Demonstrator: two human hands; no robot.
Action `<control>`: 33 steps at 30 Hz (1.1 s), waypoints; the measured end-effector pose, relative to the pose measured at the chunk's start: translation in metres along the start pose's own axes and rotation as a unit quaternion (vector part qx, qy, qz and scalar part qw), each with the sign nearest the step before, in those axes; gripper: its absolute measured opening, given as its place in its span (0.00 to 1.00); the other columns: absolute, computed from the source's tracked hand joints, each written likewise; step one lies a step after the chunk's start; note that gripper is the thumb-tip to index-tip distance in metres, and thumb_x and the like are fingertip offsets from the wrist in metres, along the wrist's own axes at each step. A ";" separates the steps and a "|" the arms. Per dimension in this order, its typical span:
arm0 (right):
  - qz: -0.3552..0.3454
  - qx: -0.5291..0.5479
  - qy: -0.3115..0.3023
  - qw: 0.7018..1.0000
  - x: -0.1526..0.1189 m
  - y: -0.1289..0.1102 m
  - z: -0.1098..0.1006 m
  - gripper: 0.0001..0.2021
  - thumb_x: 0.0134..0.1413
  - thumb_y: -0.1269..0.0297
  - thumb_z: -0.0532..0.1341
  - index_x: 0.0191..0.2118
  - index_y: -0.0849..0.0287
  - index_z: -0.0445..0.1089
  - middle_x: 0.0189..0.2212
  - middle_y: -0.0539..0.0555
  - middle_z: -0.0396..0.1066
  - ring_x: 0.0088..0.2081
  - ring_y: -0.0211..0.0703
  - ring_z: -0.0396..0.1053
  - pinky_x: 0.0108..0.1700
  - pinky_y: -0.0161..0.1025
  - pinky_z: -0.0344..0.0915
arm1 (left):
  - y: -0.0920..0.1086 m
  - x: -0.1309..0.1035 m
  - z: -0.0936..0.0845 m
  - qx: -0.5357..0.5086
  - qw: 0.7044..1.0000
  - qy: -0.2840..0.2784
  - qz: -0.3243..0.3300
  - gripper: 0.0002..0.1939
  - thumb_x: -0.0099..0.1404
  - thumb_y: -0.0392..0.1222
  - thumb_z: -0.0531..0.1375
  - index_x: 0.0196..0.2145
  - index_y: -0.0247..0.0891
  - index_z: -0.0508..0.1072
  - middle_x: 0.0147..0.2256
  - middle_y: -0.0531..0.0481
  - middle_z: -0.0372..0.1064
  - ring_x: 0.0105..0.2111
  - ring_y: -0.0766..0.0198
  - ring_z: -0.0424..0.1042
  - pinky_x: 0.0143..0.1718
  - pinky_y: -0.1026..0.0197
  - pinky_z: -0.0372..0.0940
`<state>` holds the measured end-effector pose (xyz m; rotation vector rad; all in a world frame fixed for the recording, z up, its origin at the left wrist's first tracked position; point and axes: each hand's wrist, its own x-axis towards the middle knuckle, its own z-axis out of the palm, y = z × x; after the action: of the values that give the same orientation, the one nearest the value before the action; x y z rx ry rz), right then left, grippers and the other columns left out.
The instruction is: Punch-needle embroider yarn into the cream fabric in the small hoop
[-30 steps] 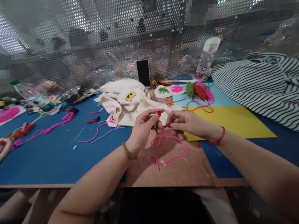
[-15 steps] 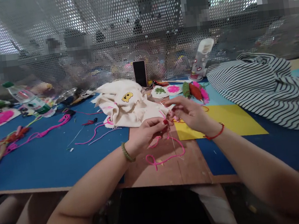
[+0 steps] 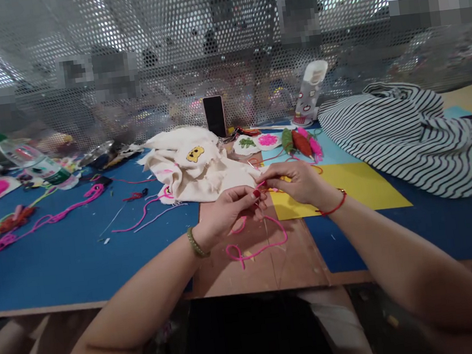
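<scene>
From my distant place I see the pink yarn [image 3: 276,244] hanging in loops above the brown board [image 3: 299,263], and I judge it light, soft and limp, so it is better taken by a fingertip pinch near its end. My right hand [image 3: 290,182] has thumb and forefinger closed upon it, while my left hand [image 3: 241,206] is curled, seemingly pinching the same strand. What the green-capped bottle [image 3: 43,167] and metal bowl [image 3: 99,154] contain, I cannot tell.
</scene>
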<state>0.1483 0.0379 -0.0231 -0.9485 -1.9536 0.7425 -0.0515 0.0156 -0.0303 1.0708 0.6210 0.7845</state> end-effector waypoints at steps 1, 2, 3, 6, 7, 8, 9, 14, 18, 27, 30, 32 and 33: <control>0.001 0.006 -0.002 1.000 0.000 0.000 0.000 0.08 0.54 0.63 0.61 0.35 0.55 0.79 0.31 0.53 0.78 0.34 0.42 0.74 0.38 0.39 0.70 | 0.000 0.001 -0.001 0.003 1.000 0.005 0.002 0.13 0.59 0.45 0.68 0.30 0.33 0.72 0.29 0.49 0.73 0.24 0.70 0.71 0.29 0.65 0.66; 0.002 0.013 -0.002 1.000 0.000 0.000 0.000 0.08 0.54 0.63 0.62 0.35 0.55 0.79 0.31 0.53 0.78 0.33 0.42 0.74 0.38 0.39 0.70 | -0.001 0.001 -0.002 0.007 1.000 0.007 0.004 0.12 0.59 0.45 0.67 0.30 0.33 0.72 0.28 0.49 0.73 0.24 0.70 0.71 0.29 0.65 0.66; 0.002 0.019 0.000 1.000 0.000 0.000 0.000 0.08 0.54 0.63 0.62 0.35 0.55 0.79 0.31 0.53 0.78 0.33 0.42 0.74 0.37 0.39 0.70 | -0.001 0.002 -0.002 0.011 1.000 0.009 0.008 0.12 0.60 0.45 0.67 0.31 0.32 0.72 0.28 0.49 0.72 0.24 0.70 0.71 0.29 0.65 0.66; 0.006 0.020 0.010 1.000 -0.001 -0.001 -0.001 0.08 0.55 0.62 0.62 0.34 0.56 0.79 0.31 0.54 0.78 0.33 0.42 0.74 0.38 0.39 0.70 | 0.000 0.002 -0.004 0.019 1.000 0.015 0.016 0.13 0.58 0.46 0.68 0.31 0.32 0.73 0.27 0.50 0.72 0.24 0.71 0.70 0.29 0.66 0.66; 0.007 0.017 0.013 1.000 -0.001 -0.002 -0.001 0.08 0.55 0.62 0.63 0.34 0.56 0.79 0.31 0.54 0.78 0.33 0.42 0.74 0.38 0.40 0.71 | 0.000 0.002 -0.005 0.022 0.999 0.020 0.017 0.13 0.58 0.46 0.68 0.30 0.32 0.73 0.27 0.50 0.72 0.24 0.71 0.70 0.28 0.66 0.65; 0.004 0.012 0.017 1.000 -0.001 -0.002 -0.002 0.08 0.56 0.61 0.63 0.34 0.56 0.79 0.32 0.54 0.79 0.34 0.42 0.74 0.38 0.40 0.71 | 0.001 0.003 -0.005 0.027 0.999 0.026 0.017 0.14 0.57 0.46 0.69 0.30 0.32 0.73 0.27 0.51 0.72 0.23 0.71 0.70 0.28 0.66 0.65; -0.003 0.007 0.024 1.000 -0.001 -0.003 -0.002 0.08 0.56 0.61 0.62 0.34 0.56 0.79 0.32 0.54 0.79 0.34 0.42 0.74 0.38 0.40 0.71 | 0.001 0.003 -0.006 0.035 0.999 0.032 0.017 0.14 0.57 0.46 0.69 0.30 0.32 0.73 0.27 0.51 0.71 0.23 0.72 0.69 0.27 0.67 0.64; -0.102 -0.011 0.053 0.993 -0.002 -0.005 0.002 0.07 0.57 0.65 0.62 0.33 0.56 0.78 0.29 0.53 0.78 0.32 0.40 0.73 0.36 0.38 0.69 | 0.001 0.002 -0.003 0.098 0.995 0.005 0.011 0.15 0.58 0.48 0.67 0.29 0.31 0.73 0.22 0.53 0.68 0.20 0.73 0.66 0.23 0.68 0.58; -0.094 -0.010 0.020 0.995 0.000 -0.002 0.005 0.07 0.57 0.67 0.61 0.32 0.58 0.76 0.27 0.53 0.76 0.30 0.39 0.71 0.32 0.36 0.67 | 0.002 -0.001 0.004 0.136 0.990 -0.020 0.020 0.14 0.58 0.48 0.67 0.30 0.31 0.75 0.21 0.53 0.67 0.19 0.73 0.64 0.22 0.67 0.57; -0.144 -0.053 -0.001 0.988 -0.004 -0.009 0.000 0.06 0.58 0.68 0.60 0.31 0.59 0.72 0.27 0.53 0.73 0.30 0.39 0.68 0.33 0.37 0.65 | 0.004 0.001 -0.002 0.171 0.982 0.071 0.049 0.11 0.62 0.43 0.63 0.28 0.32 0.72 0.21 0.53 0.67 0.19 0.73 0.64 0.21 0.68 0.57; -0.176 -0.091 -0.008 0.980 -0.005 -0.011 0.000 0.06 0.58 0.69 0.60 0.31 0.59 0.72 0.28 0.54 0.74 0.32 0.40 0.69 0.36 0.39 0.65 | 0.001 0.001 0.001 0.198 0.979 0.038 0.013 0.09 0.62 0.41 0.62 0.28 0.31 0.72 0.20 0.54 0.66 0.17 0.74 0.63 0.19 0.68 0.56; -0.169 -0.106 -0.002 0.980 -0.004 -0.009 0.000 0.06 0.58 0.69 0.60 0.31 0.59 0.72 0.28 0.53 0.74 0.31 0.40 0.68 0.34 0.39 0.65 | 0.001 0.000 0.003 0.203 0.979 0.017 0.012 0.08 0.61 0.39 0.62 0.29 0.31 0.73 0.19 0.54 0.66 0.17 0.74 0.62 0.21 0.68 0.57; -0.161 -0.106 0.003 0.981 -0.003 -0.008 -0.001 0.06 0.58 0.69 0.60 0.30 0.59 0.71 0.27 0.53 0.73 0.30 0.39 0.68 0.33 0.38 0.64 | 0.001 0.000 0.004 0.202 0.979 0.018 0.022 0.07 0.61 0.39 0.62 0.29 0.31 0.73 0.20 0.54 0.66 0.18 0.74 0.62 0.21 0.68 0.58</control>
<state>0.1475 0.0314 -0.0180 -0.7267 -2.1430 0.3525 -0.0488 0.0138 -0.0276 1.4475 0.8107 0.7334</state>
